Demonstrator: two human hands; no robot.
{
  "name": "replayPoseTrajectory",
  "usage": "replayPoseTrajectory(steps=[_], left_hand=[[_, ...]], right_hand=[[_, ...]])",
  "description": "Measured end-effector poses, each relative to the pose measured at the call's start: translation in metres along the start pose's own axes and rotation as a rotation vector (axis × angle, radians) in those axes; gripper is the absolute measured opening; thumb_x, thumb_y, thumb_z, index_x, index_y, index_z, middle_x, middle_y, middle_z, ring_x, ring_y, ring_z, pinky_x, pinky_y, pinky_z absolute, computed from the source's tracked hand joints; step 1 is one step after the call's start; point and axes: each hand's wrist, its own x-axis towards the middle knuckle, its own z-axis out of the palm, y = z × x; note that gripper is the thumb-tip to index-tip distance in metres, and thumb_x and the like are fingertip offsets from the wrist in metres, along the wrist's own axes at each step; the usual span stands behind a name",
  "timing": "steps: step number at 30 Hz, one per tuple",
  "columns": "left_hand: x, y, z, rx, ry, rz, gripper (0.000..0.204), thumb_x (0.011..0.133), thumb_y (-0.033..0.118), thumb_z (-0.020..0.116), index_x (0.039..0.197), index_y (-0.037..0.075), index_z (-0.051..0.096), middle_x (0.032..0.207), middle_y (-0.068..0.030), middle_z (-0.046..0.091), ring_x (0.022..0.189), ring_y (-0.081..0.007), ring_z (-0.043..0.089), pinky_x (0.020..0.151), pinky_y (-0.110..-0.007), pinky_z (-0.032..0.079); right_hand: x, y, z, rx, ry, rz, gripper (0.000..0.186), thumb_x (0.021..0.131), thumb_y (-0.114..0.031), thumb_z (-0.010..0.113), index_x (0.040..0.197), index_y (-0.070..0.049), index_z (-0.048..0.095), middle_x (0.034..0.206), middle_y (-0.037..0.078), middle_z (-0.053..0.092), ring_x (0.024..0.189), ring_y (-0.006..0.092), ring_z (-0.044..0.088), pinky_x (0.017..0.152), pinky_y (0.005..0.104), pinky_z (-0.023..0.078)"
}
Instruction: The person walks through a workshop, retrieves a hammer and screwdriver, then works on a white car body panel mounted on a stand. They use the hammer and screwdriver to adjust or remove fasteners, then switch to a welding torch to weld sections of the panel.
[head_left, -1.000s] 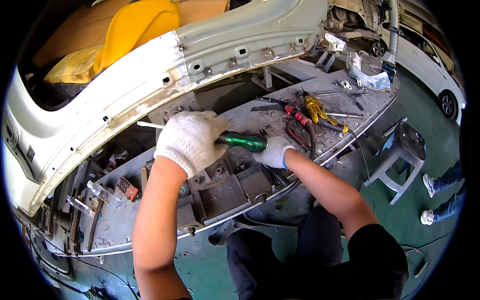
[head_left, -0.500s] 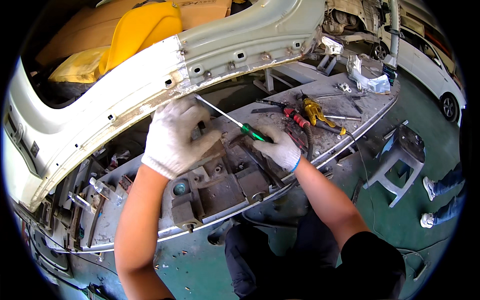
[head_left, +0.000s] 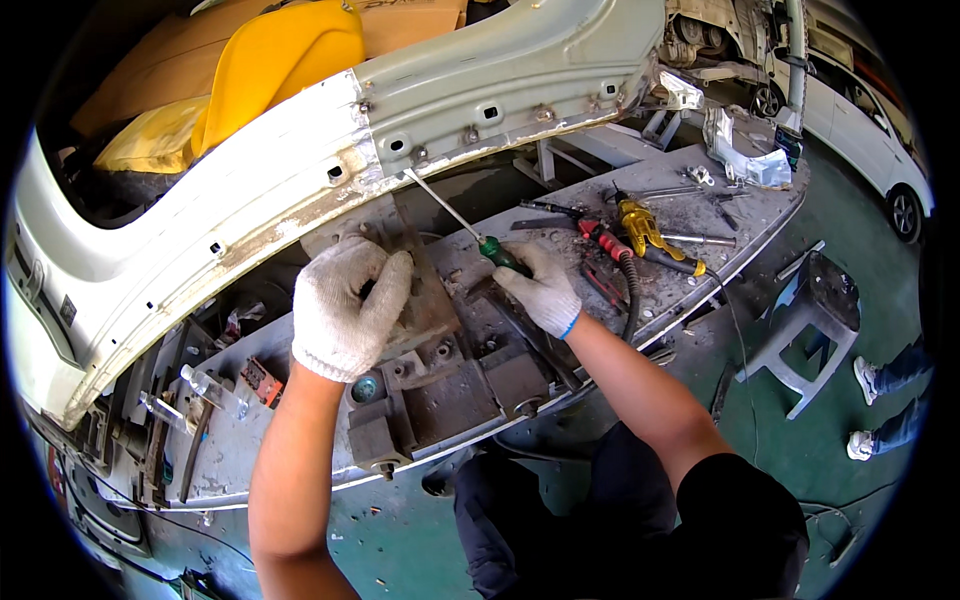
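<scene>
My right hand [head_left: 541, 291], in a white knit glove with a blue cuff edge, grips the dark green handle of a screwdriver [head_left: 458, 218]. The screwdriver's metal shaft slants up and left, its tip at or very near the lower flange of a car body panel [head_left: 480, 85]. My left hand [head_left: 345, 308], gloved the same way, is curled below the panel's white part, its thumb raised beside the bent fingers. Whether anything small sits in those fingers is hidden. Beneath the hands lies a heavy metal clamp block [head_left: 440, 405] with bolts.
A yellow power drill [head_left: 645, 228] and a red-and-black air tool [head_left: 605, 240] with a hose lie on the grey bench [head_left: 300, 470]. Clear bottles [head_left: 212, 388] lie at the left. A grey plastic stool [head_left: 805, 325] and another person's legs [head_left: 895, 400] are at the right.
My left hand has dropped from the panel edge, its fingers now curled more closely. My right hand has shifted slightly left, with the screwdriver standing steeper. The view has moved a little.
</scene>
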Motion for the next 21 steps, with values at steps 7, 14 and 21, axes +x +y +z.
replayPoseTrajectory(steps=[7,14,21], left_hand=[[-0.001,-0.007,-0.002,-0.017,-0.016,-0.006,0.026,0.092,0.007,0.074,0.069,0.0,0.064,0.067,-0.0189,0.06,0.064,-0.0387,0.061,0.062,-0.044,0.048],[0.0,-0.011,0.001,-0.027,0.039,0.038,0.027,0.092,0.007,0.074,0.069,0.001,0.062,0.066,-0.019,0.057,0.063,-0.04,0.059,0.061,-0.046,0.047],[-0.002,-0.01,0.002,-0.018,0.05,0.054,0.025,0.09,0.007,0.075,0.069,0.001,0.063,0.066,-0.0188,0.056,0.063,-0.0407,0.059,0.061,-0.046,0.047]], right_hand=[[0.023,0.002,0.033,-0.062,-0.226,0.176,0.053,0.106,-0.053,0.06,0.133,-0.007,0.064,0.094,0.025,0.071,0.09,0.0424,0.072,0.083,0.0482,0.056],[0.026,-0.003,0.038,-0.08,-0.176,0.195,0.048,0.107,-0.049,0.06,0.13,-0.008,0.061,0.09,0.031,0.069,0.093,0.0535,0.069,0.079,0.0548,0.054],[0.025,-0.02,0.049,-0.079,-0.124,0.268,0.045,0.108,-0.05,0.059,0.125,-0.008,0.063,0.086,0.031,0.068,0.089,0.0547,0.068,0.076,0.056,0.053]])
